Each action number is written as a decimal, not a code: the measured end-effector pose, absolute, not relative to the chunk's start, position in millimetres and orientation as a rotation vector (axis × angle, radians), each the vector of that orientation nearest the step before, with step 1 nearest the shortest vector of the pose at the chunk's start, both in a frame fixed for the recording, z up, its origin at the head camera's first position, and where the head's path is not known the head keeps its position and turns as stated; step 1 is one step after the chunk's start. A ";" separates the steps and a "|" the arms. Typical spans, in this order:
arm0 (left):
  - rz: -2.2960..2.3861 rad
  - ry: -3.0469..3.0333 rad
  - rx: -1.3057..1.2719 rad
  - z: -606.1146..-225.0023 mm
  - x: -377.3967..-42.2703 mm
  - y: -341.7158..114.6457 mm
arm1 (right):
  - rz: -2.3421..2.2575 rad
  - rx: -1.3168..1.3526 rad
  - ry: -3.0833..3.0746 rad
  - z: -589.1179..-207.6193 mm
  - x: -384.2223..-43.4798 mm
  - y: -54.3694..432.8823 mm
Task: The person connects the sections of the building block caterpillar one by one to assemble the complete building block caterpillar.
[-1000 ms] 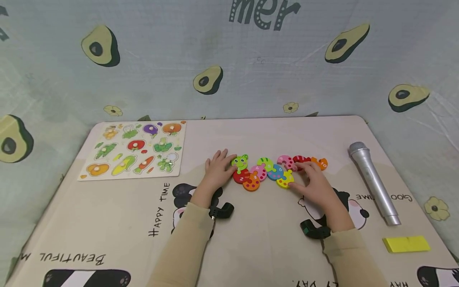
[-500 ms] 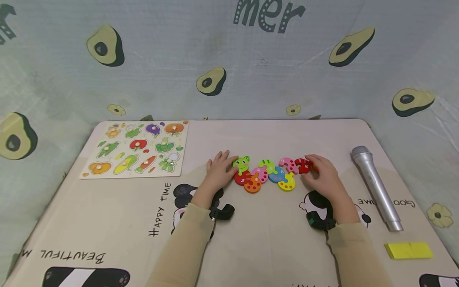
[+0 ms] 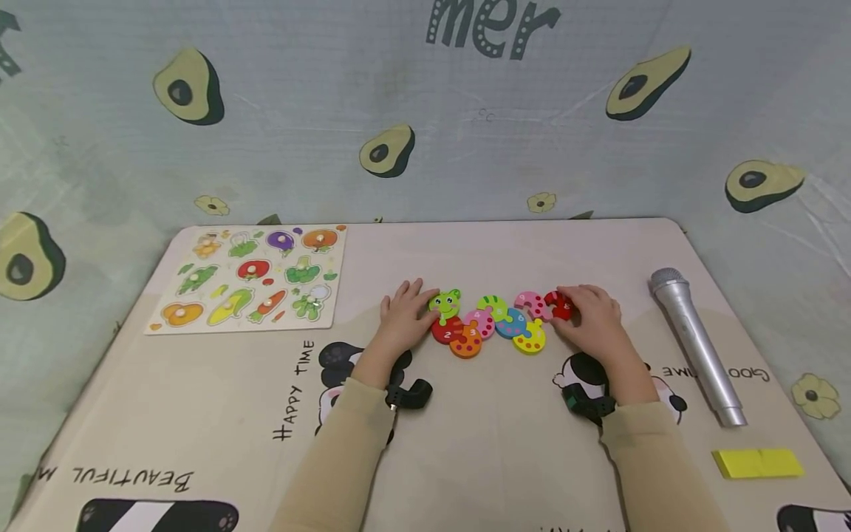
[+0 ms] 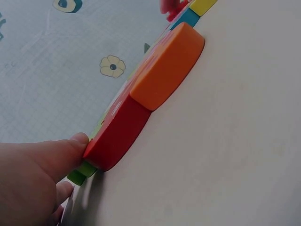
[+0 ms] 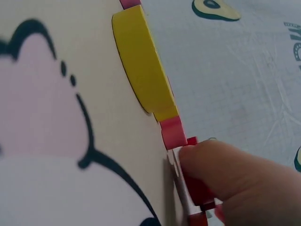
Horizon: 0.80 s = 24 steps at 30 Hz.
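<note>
A number caterpillar puzzle of bright interlocking pieces lies on the table, its green head (image 3: 447,301) at the left. My left hand (image 3: 402,319) rests at that end with fingers spread; its thumb touches the edge of the red piece (image 4: 120,134) marked 2, beside the green head. An orange piece (image 4: 169,66) adjoins it. At the other end, my right hand (image 3: 592,318) pinches a striped red piece (image 3: 557,304) between thumb and forefinger, beside a pink piece (image 3: 530,303). The yellow piece (image 5: 141,63) lies near the right thumb. My right hand hides the tail end from above.
A vegetable peg puzzle board (image 3: 244,277) lies at the back left. On the right are a silver microphone (image 3: 698,347) and a flat yellow block (image 3: 758,464). A curtain printed with avocados (image 3: 189,87) hangs behind the table's far edge.
My right hand has shifted from the pink and yellow pieces to the striped red one, which has turned. The orange tail piece, visible earlier, is now covered. My left hand has stayed put.
</note>
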State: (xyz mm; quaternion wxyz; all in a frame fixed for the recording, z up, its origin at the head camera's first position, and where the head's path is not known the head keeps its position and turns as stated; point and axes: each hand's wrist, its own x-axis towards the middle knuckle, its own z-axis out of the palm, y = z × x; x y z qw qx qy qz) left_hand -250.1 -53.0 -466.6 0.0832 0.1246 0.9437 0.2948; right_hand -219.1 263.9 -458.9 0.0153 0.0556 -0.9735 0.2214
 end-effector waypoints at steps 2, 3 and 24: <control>0.889 2.813 0.370 -466.6 -250.0 -53.3 | 0.713 0.168 -2.990 -457.3 -217.7 262.5; 0.893 2.811 0.369 -466.8 -250.0 -53.4 | 0.747 0.167 -2.974 -455.8 -216.6 261.4; 0.892 2.808 0.366 -465.9 -249.9 -54.9 | 1.203 0.422 -3.137 -443.5 -205.8 257.5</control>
